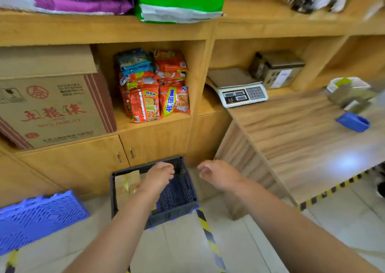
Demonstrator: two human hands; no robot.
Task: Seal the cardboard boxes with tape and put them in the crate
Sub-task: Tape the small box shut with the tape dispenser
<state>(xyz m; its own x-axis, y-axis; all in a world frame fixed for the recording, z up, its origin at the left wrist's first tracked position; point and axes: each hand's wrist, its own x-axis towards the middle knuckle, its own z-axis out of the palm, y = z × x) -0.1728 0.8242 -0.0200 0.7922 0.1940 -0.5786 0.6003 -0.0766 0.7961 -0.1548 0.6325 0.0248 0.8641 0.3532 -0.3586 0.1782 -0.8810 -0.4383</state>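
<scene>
A dark plastic crate (183,189) stands on the floor in front of the wooden cabinet. A taped cardboard box (127,186) lies inside it at the left. My left hand (159,175) hangs over the crate's middle with fingers loosely curled, holding nothing. Just right of the crate's far corner, my right hand (218,174) hovers with relaxed, slightly bent fingers and is empty. A blue tape dispenser (353,121) lies on the wooden counter at the right, next to several small cardboard boxes (350,94), which are blurred.
A blue crate (39,216) sits on the floor at the left. A white scale (239,92) stands at the counter's back. The shelves hold a large printed carton (52,108) and snack packets (154,87). Yellow-black tape (210,239) runs across the floor.
</scene>
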